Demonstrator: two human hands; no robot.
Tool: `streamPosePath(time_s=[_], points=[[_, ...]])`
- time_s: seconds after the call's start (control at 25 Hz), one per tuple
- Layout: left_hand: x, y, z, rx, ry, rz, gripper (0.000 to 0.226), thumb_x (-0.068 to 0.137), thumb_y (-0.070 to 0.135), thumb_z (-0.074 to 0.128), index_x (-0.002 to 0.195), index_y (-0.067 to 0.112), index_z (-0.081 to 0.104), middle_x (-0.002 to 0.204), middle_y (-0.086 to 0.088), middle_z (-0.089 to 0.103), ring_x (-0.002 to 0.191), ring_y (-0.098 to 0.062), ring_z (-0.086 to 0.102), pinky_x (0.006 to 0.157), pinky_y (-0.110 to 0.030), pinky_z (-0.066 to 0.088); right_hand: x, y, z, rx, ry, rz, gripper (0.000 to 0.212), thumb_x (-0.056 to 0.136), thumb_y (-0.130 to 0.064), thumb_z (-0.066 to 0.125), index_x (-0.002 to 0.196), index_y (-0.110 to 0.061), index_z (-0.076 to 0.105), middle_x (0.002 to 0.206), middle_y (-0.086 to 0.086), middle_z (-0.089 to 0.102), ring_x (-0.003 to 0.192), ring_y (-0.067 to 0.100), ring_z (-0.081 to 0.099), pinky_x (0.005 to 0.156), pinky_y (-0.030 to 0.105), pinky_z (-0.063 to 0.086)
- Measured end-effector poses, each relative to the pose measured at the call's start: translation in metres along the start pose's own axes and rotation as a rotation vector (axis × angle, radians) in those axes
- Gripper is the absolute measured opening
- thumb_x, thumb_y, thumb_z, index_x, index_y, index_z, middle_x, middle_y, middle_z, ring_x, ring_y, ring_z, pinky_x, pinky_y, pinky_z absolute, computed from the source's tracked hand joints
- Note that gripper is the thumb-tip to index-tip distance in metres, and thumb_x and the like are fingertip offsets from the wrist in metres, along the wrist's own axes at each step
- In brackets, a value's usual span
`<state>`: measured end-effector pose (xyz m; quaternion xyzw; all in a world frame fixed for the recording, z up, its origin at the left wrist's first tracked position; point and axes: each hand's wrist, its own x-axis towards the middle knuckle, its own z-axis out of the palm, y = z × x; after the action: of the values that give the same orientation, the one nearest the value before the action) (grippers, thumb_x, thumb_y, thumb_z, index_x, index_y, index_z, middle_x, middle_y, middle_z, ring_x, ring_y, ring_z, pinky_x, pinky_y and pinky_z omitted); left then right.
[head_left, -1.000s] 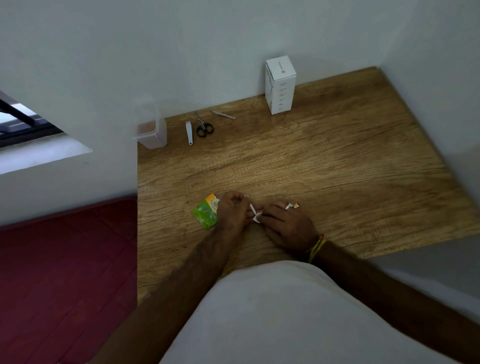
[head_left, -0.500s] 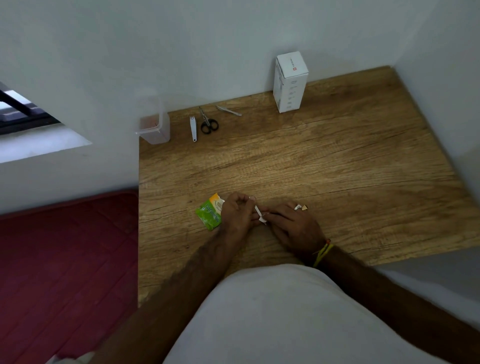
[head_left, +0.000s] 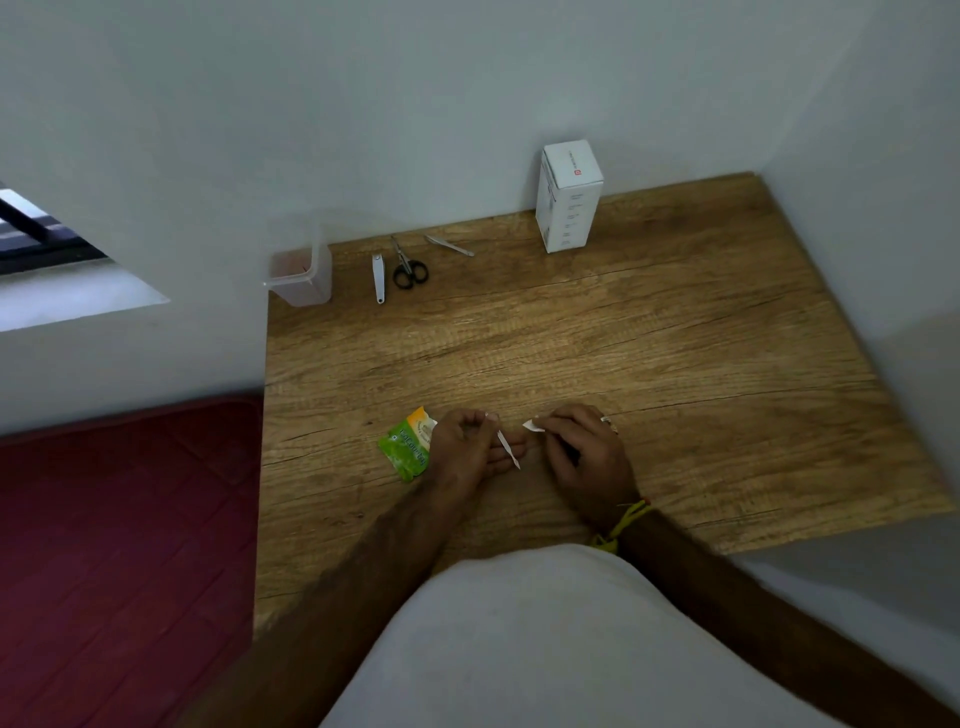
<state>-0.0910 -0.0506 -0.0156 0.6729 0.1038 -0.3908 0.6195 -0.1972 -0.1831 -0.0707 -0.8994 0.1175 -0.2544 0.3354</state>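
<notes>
Shows white lettering on the green packet (head_left: 408, 447), too blurred to spell out; glossy, crinkled foil with an orange-and-white corner. Lies flat on the wood-grain table (head_left: 649, 338), just beside the outer edge of the left hand (head_left: 462, 447), partly behind it. Pinches, in the curled fingers of that left hand, a narrow, stiff white strip (head_left: 508, 449), slanted. Pinches, in the right hand (head_left: 587, 462), a small pointed white paper scrap (head_left: 533, 425), just apart from the strip. Wears a ring (head_left: 607, 421) and a yellow thread band (head_left: 621, 525) there. Far beyond both hands, against the wall: a tall white cardboard box (head_left: 569, 202) with a small red logo and unreadable grey print. Beyond the left hand: black-handled scissors (head_left: 409, 267), a metal nail clipper (head_left: 378, 278), tweezers (head_left: 449, 245), a clear plastic tub (head_left: 304, 270).
</notes>
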Motion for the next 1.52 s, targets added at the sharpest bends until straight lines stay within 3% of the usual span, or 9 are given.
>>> streamPosePath(time_s=[0.16, 0.24, 0.32, 0.56, 0.8, 1.04, 1.16, 1.4, 1.52], points=[[0.005, -0.003, -0.001, 0.076, 0.066, 0.015, 0.014, 0.097, 0.016, 0.062, 0.101, 0.003, 0.059, 0.085, -0.013, 0.071, 0.069, -0.022, 0.072, 0.061, -0.032, 0.062, -0.004, -0.009, 0.003, -0.053, -0.102, -0.263, 0.021, 0.092, -0.008, 0.065, 0.111, -0.006, 0.073, 0.108, 0.006, 0.069, 0.095, 0.022, 0.064, 0.082, 0.032, 0.05], [0.006, -0.004, -0.002, 0.115, 0.092, 0.043, 0.009, 0.095, 0.017, 0.065, 0.091, 0.01, 0.061, 0.088, -0.014, 0.071, 0.077, -0.026, 0.071, 0.069, -0.039, 0.062, -0.006, -0.01, 0.006, -0.112, -0.158, -0.342, 0.021, 0.092, -0.011, 0.064, 0.111, -0.007, 0.072, 0.113, 0.008, 0.069, 0.095, 0.024, 0.064, 0.079, 0.037, 0.052], [0.005, -0.004, -0.002, 0.125, 0.088, 0.06, 0.009, 0.094, 0.017, 0.065, 0.089, 0.012, 0.06, 0.091, -0.016, 0.071, 0.08, -0.028, 0.071, 0.073, -0.042, 0.061, -0.006, -0.009, 0.006, -0.148, -0.158, -0.35, 0.02, 0.091, -0.012, 0.063, 0.109, -0.008, 0.072, 0.112, 0.007, 0.068, 0.093, 0.025, 0.064, 0.076, 0.04, 0.052], [0.0, -0.002, 0.001, 0.084, 0.072, 0.049, 0.012, 0.097, 0.015, 0.062, 0.102, 0.005, 0.058, 0.088, -0.014, 0.069, 0.069, -0.02, 0.069, 0.059, -0.031, 0.06, -0.003, -0.01, 0.004, -0.137, -0.147, -0.308, 0.018, 0.088, -0.009, 0.07, 0.106, -0.008, 0.073, 0.102, 0.005, 0.067, 0.091, 0.022, 0.061, 0.076, 0.039, 0.049], [-0.012, 0.003, -0.003, 0.019, 0.083, 0.135, 0.015, 0.1, 0.02, 0.058, 0.105, 0.007, 0.05, 0.09, -0.018, 0.075, 0.064, -0.023, 0.074, 0.049, -0.029, 0.057, 0.019, -0.022, 0.002, 0.154, 0.042, 0.123, 0.022, 0.086, 0.003, 0.065, 0.101, -0.011, 0.073, 0.097, -0.003, 0.063, 0.091, 0.01, 0.06, 0.076, 0.029, 0.052], [-0.013, -0.005, -0.019, 0.071, 0.131, 0.197, 0.01, 0.094, 0.0, 0.062, 0.101, 0.001, 0.055, 0.088, -0.023, 0.071, 0.069, -0.028, 0.071, 0.059, -0.032, 0.061, 0.062, -0.032, 0.024, 0.381, -0.067, 0.438, 0.005, 0.083, -0.012, 0.076, 0.088, -0.013, 0.076, 0.087, -0.003, 0.07, 0.085, 0.011, 0.066, 0.074, 0.027, 0.055], [-0.018, -0.007, -0.022, 0.137, 0.095, 0.199, 0.012, 0.092, -0.002, 0.063, 0.103, 0.001, 0.06, 0.082, -0.014, 0.07, 0.072, -0.027, 0.071, 0.067, -0.037, 0.061, 0.091, -0.035, 0.034, 0.379, -0.183, 0.521, 0.013, 0.084, -0.012, 0.074, 0.097, -0.01, 0.077, 0.094, 0.001, 0.073, 0.088, 0.012, 0.067, 0.078, 0.025, 0.054], [-0.02, -0.008, -0.032, 0.2, 0.126, 0.193, 0.009, 0.092, 0.009, 0.068, 0.102, 0.008, 0.067, 0.085, -0.016, 0.074, 0.069, -0.027, 0.071, 0.051, -0.025, 0.056, 0.133, -0.04, 0.053, 0.307, -0.226, 0.659, 0.018, 0.084, -0.013, 0.074, 0.1, -0.009, 0.078, 0.097, 0.002, 0.073, 0.091, 0.013, 0.066, 0.077, 0.02, 0.05], [-0.015, -0.012, -0.032, 0.267, 0.13, 0.184, 0.007, 0.091, 0.007, 0.068, 0.098, 0.009, 0.068, 0.084, -0.015, 0.074, 0.072, -0.03, 0.073, 0.064, -0.036, 0.062, 0.143, -0.042, 0.062, 0.222, -0.228, 0.749, 0.018, 0.082, -0.013, 0.073, 0.098, -0.007, 0.078, 0.101, 0.009, 0.075, 0.098, 0.023, 0.068, 0.082, 0.027, 0.052]])
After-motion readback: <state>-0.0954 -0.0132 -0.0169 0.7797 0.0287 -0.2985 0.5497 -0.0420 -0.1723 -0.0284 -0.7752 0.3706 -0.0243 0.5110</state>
